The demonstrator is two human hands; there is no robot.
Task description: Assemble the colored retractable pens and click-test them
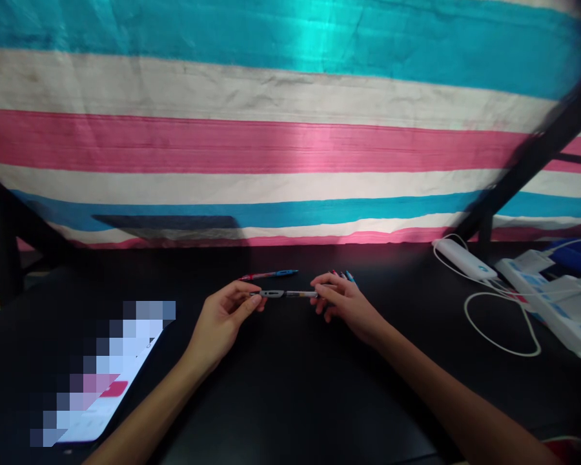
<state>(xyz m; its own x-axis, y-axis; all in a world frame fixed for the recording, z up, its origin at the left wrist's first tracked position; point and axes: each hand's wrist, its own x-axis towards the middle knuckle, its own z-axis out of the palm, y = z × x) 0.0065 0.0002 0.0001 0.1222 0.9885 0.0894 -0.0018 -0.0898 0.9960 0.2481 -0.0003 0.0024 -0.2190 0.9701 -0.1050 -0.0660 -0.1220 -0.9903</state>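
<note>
A slim pen [285, 294] with a grey clip section and a clear barrel lies level between my two hands, above the black table. My left hand [226, 318] pinches its grey end between thumb and fingers. At the other end, my right hand [345, 298] has its thumb and fingers closed on the tip part, which the fingers partly hide. Just behind, a red and blue pen [274, 274] rests on the table. Several more pens [350, 278] show beyond my right hand, mostly covered by it.
A lit phone or tablet [94, 413], partly blurred out, lies at the left of the black table [290, 400]. On the right are a white power strip [556, 316], a white power bank [465, 259] and looping cables [537, 342]. A striped sheet [290, 145] hangs behind, with dark frame bars at both sides.
</note>
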